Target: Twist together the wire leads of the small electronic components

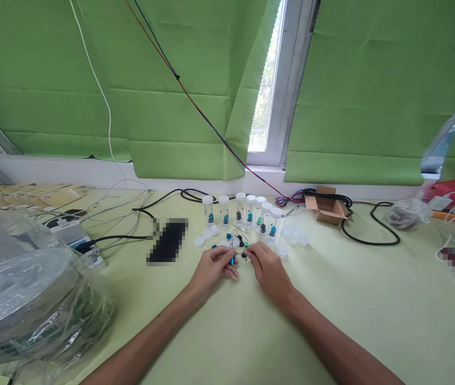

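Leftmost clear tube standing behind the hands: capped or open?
Capped: a white lid sits on top of the tube, with a blue piece visible inside.

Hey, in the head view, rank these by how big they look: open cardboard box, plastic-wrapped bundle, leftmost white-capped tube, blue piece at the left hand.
1. Plastic-wrapped bundle, though nearness to the camera enlarges it
2. Open cardboard box
3. Leftmost white-capped tube
4. Blue piece at the left hand

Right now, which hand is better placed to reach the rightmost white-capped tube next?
Probably the right hand: it lies just in front of that tube, while the left hand is farther off, holding a small blue part. Whether the right grip is free is unclear.
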The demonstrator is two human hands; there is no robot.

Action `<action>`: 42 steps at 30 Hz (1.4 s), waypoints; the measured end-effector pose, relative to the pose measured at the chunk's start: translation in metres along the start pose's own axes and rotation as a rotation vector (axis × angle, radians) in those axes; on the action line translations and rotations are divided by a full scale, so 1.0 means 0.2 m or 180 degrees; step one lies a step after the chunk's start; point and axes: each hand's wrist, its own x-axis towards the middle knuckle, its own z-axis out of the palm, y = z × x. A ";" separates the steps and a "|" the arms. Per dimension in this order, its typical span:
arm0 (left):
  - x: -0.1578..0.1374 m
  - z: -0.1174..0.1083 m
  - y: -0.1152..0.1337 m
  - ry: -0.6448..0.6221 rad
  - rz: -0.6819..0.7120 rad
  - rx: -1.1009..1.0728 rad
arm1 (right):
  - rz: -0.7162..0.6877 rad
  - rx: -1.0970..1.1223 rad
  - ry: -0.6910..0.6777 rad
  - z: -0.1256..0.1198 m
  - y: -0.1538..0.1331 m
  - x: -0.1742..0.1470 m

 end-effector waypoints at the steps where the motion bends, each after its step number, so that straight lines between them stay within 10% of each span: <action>1: 0.00 0.00 0.00 -0.0002 0.0009 0.0014 | -0.0009 0.0000 -0.0010 0.00 0.00 0.00; 42: 0.01 -0.02 -0.01 -0.0044 0.0557 0.0722 | 0.0126 0.0338 -0.0047 0.02 0.04 -0.02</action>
